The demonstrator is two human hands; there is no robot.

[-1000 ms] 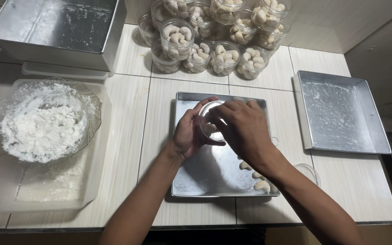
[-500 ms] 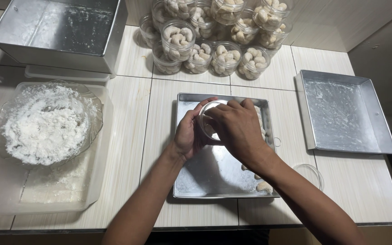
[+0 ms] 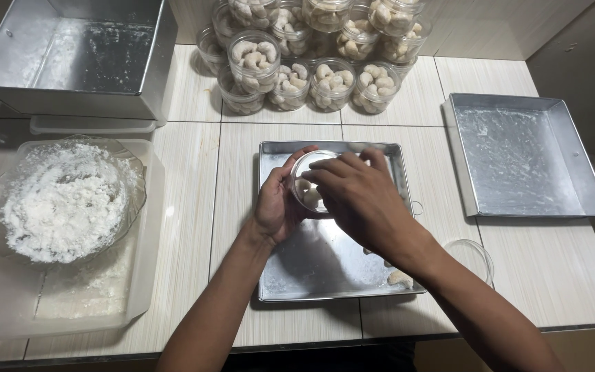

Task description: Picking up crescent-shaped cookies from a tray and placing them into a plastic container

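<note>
My left hand (image 3: 277, 207) grips a small clear plastic jar (image 3: 310, 182), tilted on its side above a square metal tray (image 3: 311, 269). A few pale crescent cookies show inside the jar. My right hand (image 3: 359, 200) rests across the jar's mouth with its fingertips at the opening; whether it pinches a cookie is hidden. Some loose cookies (image 3: 399, 278) lie near the tray's right front corner, partly covered by my right forearm.
Several filled cookie jars (image 3: 311, 83) are stacked at the back. A glass bowl of white powder (image 3: 63, 200) sits in a plastic tray at the left. One metal pan (image 3: 77, 55) stands back left, another (image 3: 525, 155) at right. A clear lid (image 3: 473, 255) lies beside the tray.
Both hands with the jar stay over the tray; the right hand's fingers have shifted slightly at the jar's mouth. The camera view has drifted a little.
</note>
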